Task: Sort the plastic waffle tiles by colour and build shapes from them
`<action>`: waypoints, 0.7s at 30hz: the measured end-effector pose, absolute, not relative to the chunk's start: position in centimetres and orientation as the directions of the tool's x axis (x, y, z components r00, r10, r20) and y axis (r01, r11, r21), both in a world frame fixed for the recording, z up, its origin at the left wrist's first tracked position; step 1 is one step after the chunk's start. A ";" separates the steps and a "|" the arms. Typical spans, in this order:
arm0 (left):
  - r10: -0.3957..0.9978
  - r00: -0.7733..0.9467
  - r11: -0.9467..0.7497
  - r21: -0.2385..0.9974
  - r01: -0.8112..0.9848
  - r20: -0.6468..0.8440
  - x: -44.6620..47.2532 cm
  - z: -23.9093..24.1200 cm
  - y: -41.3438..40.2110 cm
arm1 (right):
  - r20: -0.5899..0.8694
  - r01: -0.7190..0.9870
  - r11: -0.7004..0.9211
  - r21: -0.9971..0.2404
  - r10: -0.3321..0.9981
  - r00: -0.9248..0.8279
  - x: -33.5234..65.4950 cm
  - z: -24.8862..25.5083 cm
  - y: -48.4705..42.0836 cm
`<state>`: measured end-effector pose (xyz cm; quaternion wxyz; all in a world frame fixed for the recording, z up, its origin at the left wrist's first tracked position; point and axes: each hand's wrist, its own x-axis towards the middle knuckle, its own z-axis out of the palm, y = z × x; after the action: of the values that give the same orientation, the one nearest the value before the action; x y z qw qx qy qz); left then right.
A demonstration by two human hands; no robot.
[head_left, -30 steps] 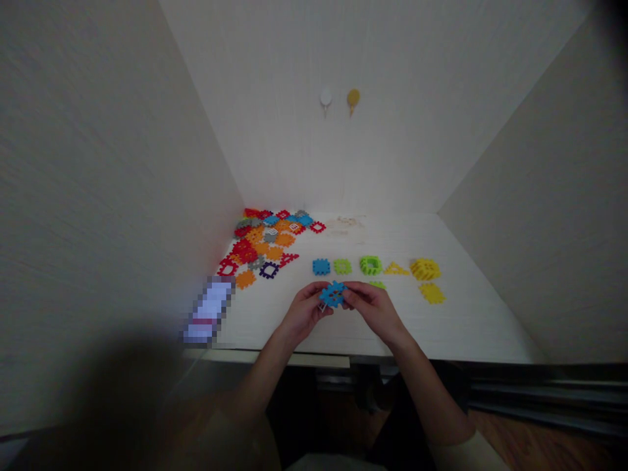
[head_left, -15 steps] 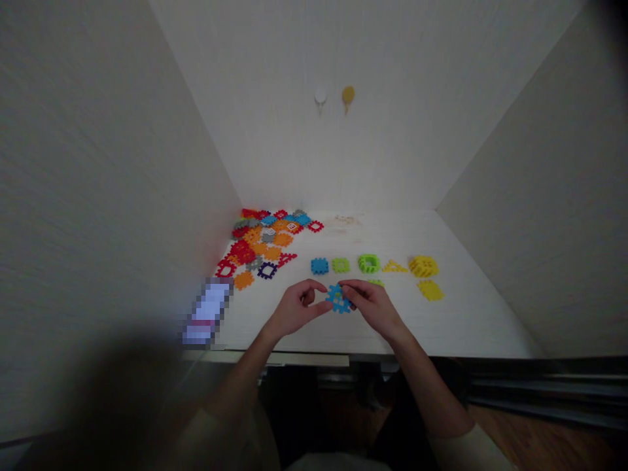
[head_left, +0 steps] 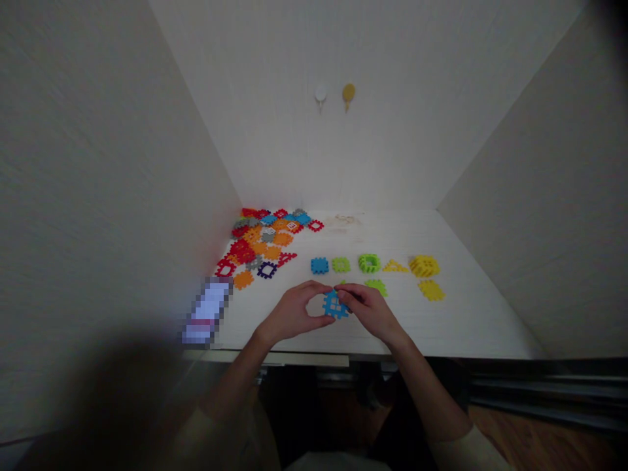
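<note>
Between my two hands, above the front of the white table, is a blue notched building tile (head_left: 335,305) with a window-like grid of holes. My left hand (head_left: 296,309) pinches its left side, thumb at the lower edge and fingertips at the upper one. On the right side, my right hand (head_left: 369,307) grips the tile with thumb and fingers. Just behind the hands lie another blue tile (head_left: 320,265), a light green window tile (head_left: 341,264) and a stack of green frame tiles (head_left: 369,263). A solid green tile (head_left: 377,287) sits right behind my right hand.
A pile of red, orange, grey and blue tiles (head_left: 260,243) fills the back left corner. At the right are a yellow triangle (head_left: 395,265), stacked yellow tiles (head_left: 424,265) and a single yellow tile (head_left: 432,290). A pixelated phone-like screen (head_left: 209,311) lies front left. Walls enclose the table.
The blue tile has turned and shifted slightly left and down. My left hand has closed on its edges, where before the fingers stood more loosely beside it. More of the green tile shows.
</note>
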<state>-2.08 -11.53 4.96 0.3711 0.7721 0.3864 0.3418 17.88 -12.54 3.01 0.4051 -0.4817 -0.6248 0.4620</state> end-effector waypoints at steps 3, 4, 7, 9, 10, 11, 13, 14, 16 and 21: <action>0.860 0.446 -0.435 0.812 0.388 0.247 -2.2 4.7 -11.4 | 0.071 0.242 0.107 -0.964 0.986 -0.153 18.0 2.8 -13.0; 0.864 0.438 -0.436 0.807 0.399 0.249 -2.3 4.7 -11.4 | 0.094 0.265 0.126 -0.956 0.987 -0.130 18.1 2.8 -13.2; 0.876 0.415 -0.416 0.821 0.392 0.245 -2.3 4.6 -11.2 | 0.231 0.354 0.262 -0.898 0.965 -0.126 18.4 2.8 -13.9; 0.883 0.405 -0.391 0.847 0.359 0.236 -2.2 4.5 -11.1 | 0.313 0.386 0.352 -0.853 0.936 -0.161 18.6 2.9 -14.3; 0.886 0.402 -0.381 0.859 0.343 0.232 -2.1 4.5 -11.0 | 0.332 0.397 0.377 -0.837 0.926 -0.180 18.7 3.0 -14.4; 0.888 0.400 -0.373 0.866 0.333 0.228 -2.1 4.4 -11.0 | 0.340 0.406 0.392 -0.825 0.919 -0.197 18.9 3.0 -14.5; 0.888 0.400 -0.371 0.867 0.331 0.227 -2.0 4.2 -11.0 | 0.334 0.422 0.403 -0.812 0.914 -0.230 19.1 3.1 -14.6; 0.886 0.403 -0.376 0.863 0.337 0.229 -2.0 4.2 -11.0 | 0.332 0.430 0.406 -0.807 0.912 -0.239 19.2 3.1 -14.6; 0.879 0.415 -0.391 0.853 0.346 0.235 -2.0 4.2 -11.0 | 0.349 0.437 0.424 -0.793 0.905 -0.245 19.4 3.0 -14.5; 0.852 0.458 -0.433 0.831 0.350 0.251 -2.2 4.6 -11.1 | 0.418 0.459 0.490 -0.741 0.872 -0.255 19.3 2.1 -14.3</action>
<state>-2.24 -11.09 4.56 0.3636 0.7727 0.3889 0.3457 19.29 -14.27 2.09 0.4210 -0.4417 -0.7533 0.2452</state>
